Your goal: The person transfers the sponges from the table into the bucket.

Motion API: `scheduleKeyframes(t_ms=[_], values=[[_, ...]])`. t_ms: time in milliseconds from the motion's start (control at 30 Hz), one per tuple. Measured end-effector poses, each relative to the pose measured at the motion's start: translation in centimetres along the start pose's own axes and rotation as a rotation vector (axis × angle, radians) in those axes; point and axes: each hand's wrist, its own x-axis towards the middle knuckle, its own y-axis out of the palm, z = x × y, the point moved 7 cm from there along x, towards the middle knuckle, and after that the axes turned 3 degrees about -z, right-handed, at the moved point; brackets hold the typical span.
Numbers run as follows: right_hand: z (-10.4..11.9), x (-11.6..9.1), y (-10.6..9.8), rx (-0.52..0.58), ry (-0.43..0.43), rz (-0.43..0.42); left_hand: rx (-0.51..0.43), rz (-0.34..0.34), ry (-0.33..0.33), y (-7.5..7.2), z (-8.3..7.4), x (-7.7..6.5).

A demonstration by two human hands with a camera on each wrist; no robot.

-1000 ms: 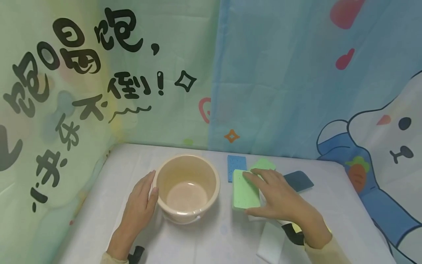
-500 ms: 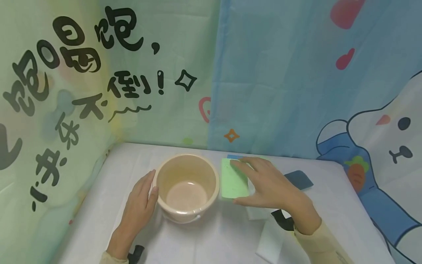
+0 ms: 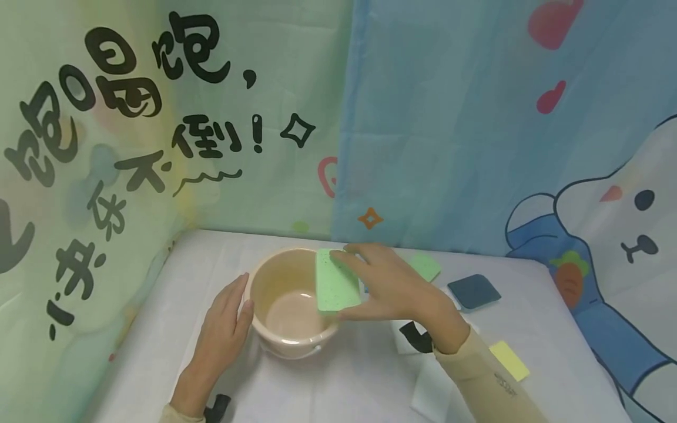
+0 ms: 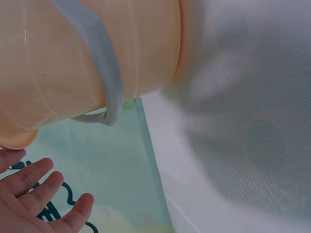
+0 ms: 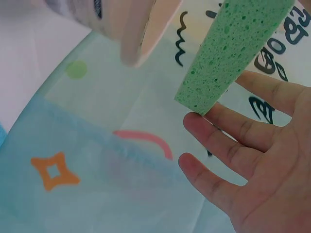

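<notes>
A light green sponge (image 3: 337,283) is pinched between the thumb and fingers of my right hand (image 3: 388,282), held over the right rim of a beige bucket (image 3: 282,294). Pores show on the sponge's side (image 5: 233,53) in the right wrist view. My left hand (image 3: 223,335) rests with straight fingers against the bucket's left rim. In the left wrist view its fingers spread beside the rim, and a grey handle (image 4: 104,58) hangs down the bucket's side. Inside, the visible part of the bucket's floor is bare.
Right of the bucket lie a flat green piece (image 3: 425,266), a dark blue-grey pad (image 3: 474,292), a yellow piece (image 3: 509,360) and white pieces (image 3: 433,390), partly under my right arm. A printed curtain (image 3: 449,147) stands behind the white table (image 3: 211,252).
My right hand has carried the green sponge leftward from the pile of pieces to above the bucket's right rim. My left hand has stayed at the bucket.
</notes>
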Motion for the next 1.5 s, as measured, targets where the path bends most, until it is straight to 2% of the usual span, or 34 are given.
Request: scheduleKeyframes(t_ms=[333, 567, 867, 1033, 1300, 1400, 1500], values=[[1.2, 3.1, 3.5, -0.007, 0.009, 0.083, 0.005, 0.001, -0.01, 0.0, -0.1, -0.1], [1.8, 4.4, 6.1, 0.023, 0.045, 0.178, 0.021, 0.009, -0.034, 0.1, 0.1, -0.2], [2.8, 5.5, 8.6, -0.067, 0.003, 0.221, 0.004, -0.002, -0.015, -0.2, -0.2, 0.0], [3.1, 5.6, 9.8, -0.103, 0.014, 0.267, 0.008, -0.001, -0.022, -0.1, -0.1, -0.2], [3.3, 5.4, 10.6, -0.143, 0.004, 0.284, 0.025, 0.007, -0.029, 0.1, 0.0, -0.6], [3.1, 5.4, 10.3, -0.157, -0.006, 0.269, 0.015, 0.005, -0.022, 0.0, -0.1, -0.4], [2.8, 5.4, 9.6, -0.12, -0.01, 0.236, 0.009, 0.0, -0.02, 0.0, -0.2, -0.2]])
